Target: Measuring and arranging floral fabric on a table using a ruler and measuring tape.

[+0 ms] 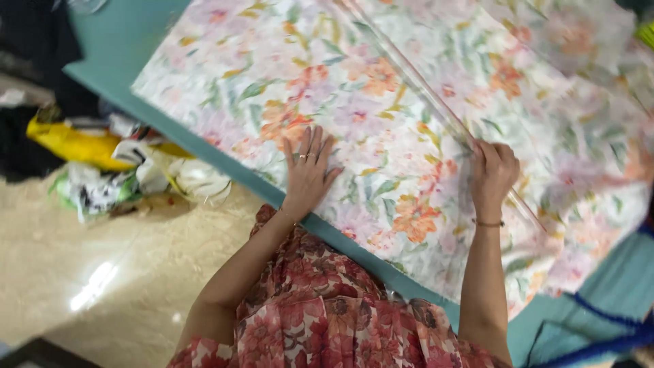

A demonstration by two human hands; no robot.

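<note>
while my left hand (308, 170) lies flat, fingers spread, on floral fabric (381, 129) over teal bench (129, 41), right hand (492, 174) closed on clear ruler (422, 88) running far-left across cloth. step: measuring; next needs steady ruler.

left hand (308, 172) flat (fingers spread), right hand (492, 174) curled.

Both hands (398, 174) on floral fabric (381, 109)
</note>
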